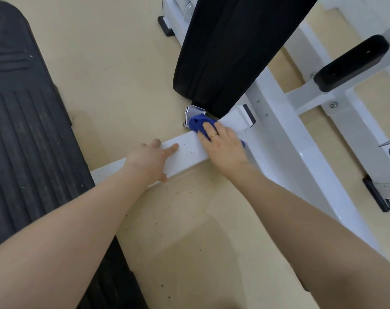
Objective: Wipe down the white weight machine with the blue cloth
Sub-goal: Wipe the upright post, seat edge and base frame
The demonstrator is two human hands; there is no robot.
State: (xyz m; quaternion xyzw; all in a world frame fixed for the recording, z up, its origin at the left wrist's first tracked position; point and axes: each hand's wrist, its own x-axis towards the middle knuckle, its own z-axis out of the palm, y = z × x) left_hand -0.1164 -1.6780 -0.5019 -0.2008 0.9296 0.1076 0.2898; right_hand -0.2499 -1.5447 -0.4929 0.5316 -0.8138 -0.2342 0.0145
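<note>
I see the right hand (220, 143) pressing the blue cloth (198, 124) with nearly straight fingers onto the white bar (187, 152) of the weight machine, below the black pad (229, 47). The left hand (148, 160) rests open on the same bar, holding nothing.

Soft blue cloth (198, 124); glossy white bar (185, 152), probably painted metal.

Both forearms extended forward; left hand (148, 160) flat, fingers (172, 148) spread; right hand (223, 143) palm-down, ringed.
</note>
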